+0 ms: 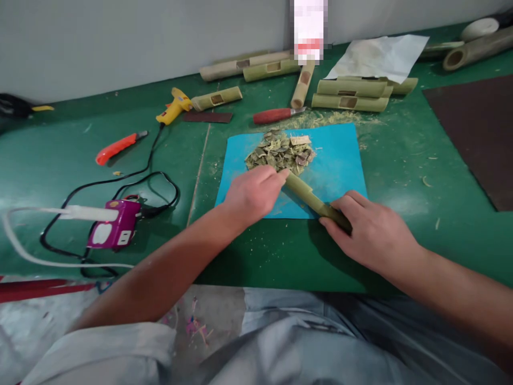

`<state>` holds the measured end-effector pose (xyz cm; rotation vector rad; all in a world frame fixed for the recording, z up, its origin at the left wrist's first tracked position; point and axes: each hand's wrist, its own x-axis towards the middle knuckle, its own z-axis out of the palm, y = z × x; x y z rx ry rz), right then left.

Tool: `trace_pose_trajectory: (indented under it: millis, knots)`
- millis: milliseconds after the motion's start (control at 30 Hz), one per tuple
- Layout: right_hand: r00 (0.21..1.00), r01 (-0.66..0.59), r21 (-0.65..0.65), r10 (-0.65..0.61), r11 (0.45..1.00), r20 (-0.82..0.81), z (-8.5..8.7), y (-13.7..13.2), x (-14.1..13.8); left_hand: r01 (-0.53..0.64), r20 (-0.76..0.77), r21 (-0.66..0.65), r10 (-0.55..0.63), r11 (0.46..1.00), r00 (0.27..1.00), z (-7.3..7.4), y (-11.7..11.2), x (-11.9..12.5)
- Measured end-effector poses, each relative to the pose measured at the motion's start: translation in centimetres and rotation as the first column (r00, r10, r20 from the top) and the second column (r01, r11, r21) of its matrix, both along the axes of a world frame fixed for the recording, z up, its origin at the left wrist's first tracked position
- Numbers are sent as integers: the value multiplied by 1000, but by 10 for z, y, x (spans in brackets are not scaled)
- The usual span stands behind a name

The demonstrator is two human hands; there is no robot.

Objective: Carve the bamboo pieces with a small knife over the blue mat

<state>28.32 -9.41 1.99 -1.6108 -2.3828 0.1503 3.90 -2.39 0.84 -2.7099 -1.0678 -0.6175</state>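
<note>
Slanting across the front of a blue sheet (340, 160) is a green bamboo tube (303, 191) with a notch cut in its side. My left hand (256, 193) is closed round its far end, the fingertips partly hidden. Wrapped round the near end is my right hand (371, 227), thumb along the underside. Just beyond my left hand lies a heap of bamboo chips (280, 152) on the sheet. A red-handled carving knife (274, 115) lies behind the sheet, near scattered shavings.
Several notched bamboo tubes (348, 102) lie at the back, some under white paper (377, 58). To the left are a yellow glue gun (175, 107), an orange utility knife (118, 148) and a purple power adapter (116, 224) with cords. A dark board (476, 128) lies right on the green table (248, 251).
</note>
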Motion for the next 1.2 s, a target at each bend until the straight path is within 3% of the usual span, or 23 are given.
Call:
trace_pose_trajectory:
  millis: [133, 233, 367, 500, 600, 733, 833, 967, 1100, 1200]
  knots:
    - [1000, -4, 11, 4, 1000, 3, 0, -1, -1, 64, -14, -58, -65, 996, 998, 2, -1, 2]
    - [1000, 0, 12, -1, 1000, 27, 1, -2, -1, 26, -20, 9, -25, 1000, 999, 4, -2, 5]
    - [999, 7, -11, -7, 1000, 42, 2, -1, -2, 108, -54, 44, -106, 993, 993, 4, -2, 6]
    - [999, 24, -28, -22, 999, 40, 2, -1, -2, 16, -62, 84, -10, 996, 998, 1, -1, 3]
    - [999, 11, -24, -10, 1000, 34, 2, -1, -1, 66, -79, 62, -61, 996, 995, 0, -2, 3]
    - [1000, 7, -13, -7, 1000, 24, 1, -1, 0, 31, -52, 111, -25, 993, 998, 1, -3, 4]
    - [1000, -9, 6, 9, 1000, 12, 1, -1, 0, 131, -39, 98, -127, 987, 991, 1, -3, 5]
    - [1000, -14, 21, 14, 1000, 1, 1, -1, -1, 61, -24, 91, -59, 994, 998, 1, -1, 5]
    - [1000, -17, 44, 17, 999, 11, 0, -1, 0, 138, -6, 34, -138, 990, 990, -1, 2, 4]
    - [1000, -13, 65, 12, 998, 9, 0, -2, 1, 24, -43, 35, -23, 999, 999, -1, 7, -3]
